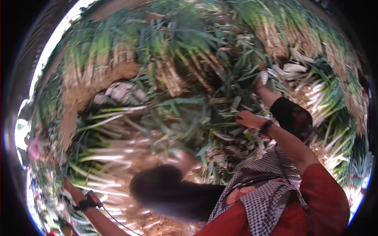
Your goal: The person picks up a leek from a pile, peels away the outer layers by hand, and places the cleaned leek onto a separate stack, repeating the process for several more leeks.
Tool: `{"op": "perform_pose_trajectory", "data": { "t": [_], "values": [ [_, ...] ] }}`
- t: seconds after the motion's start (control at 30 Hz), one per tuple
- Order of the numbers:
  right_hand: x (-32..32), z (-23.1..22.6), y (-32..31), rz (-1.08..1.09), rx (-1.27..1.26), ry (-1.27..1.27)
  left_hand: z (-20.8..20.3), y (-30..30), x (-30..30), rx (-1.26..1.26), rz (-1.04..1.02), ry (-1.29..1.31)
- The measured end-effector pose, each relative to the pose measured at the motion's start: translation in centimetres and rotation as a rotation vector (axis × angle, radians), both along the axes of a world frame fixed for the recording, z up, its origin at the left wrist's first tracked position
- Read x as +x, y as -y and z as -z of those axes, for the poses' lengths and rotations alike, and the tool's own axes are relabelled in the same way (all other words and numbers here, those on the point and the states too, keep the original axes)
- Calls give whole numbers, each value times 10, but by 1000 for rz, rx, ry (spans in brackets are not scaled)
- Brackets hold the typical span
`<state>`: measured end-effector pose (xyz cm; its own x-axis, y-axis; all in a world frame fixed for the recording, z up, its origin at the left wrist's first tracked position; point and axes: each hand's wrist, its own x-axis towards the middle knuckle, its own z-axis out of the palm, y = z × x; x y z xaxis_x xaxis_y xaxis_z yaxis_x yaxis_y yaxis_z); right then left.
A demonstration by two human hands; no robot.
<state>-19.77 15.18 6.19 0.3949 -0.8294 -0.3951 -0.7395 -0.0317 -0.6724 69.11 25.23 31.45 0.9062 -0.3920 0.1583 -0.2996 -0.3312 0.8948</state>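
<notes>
My left hand reaches out at the lower left, its fingers stretched toward the green leaf ends of the leeks. These lie in a spread row with their white stalks pointing right. No leek shows within that hand. Over a heap of loose green leek leaves in the middle, my right hand is closed with its fingers curled. Whatever it may hold is hidden. Both wrists carry a dark band with a small device. Motion blurs parts of the picture.
My bent legs frame the leaf heap. Leek bundles with brown stalk ends stand across the back. More white-stalked leeks lie at the right. Crumpled pale cloth or paper sits behind the left row. A checked cloth covers my lap.
</notes>
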Motion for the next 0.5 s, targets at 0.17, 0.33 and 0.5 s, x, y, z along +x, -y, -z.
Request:
{"op": "perform_pose_trajectory", "data": {
  "t": [0.17, 0.33, 0.5],
  "values": [
    [-5, 10, 46, 160, 54, 85, 87, 133, -264, -249, 700, -650],
    [43, 44, 110, 302, -139, 264, 57, 133, -473, 131, 1188, -198],
    [53, 106, 174, 644, -436, 136, 48, 165, -502, 333, 1541, -249]
  ]
}}
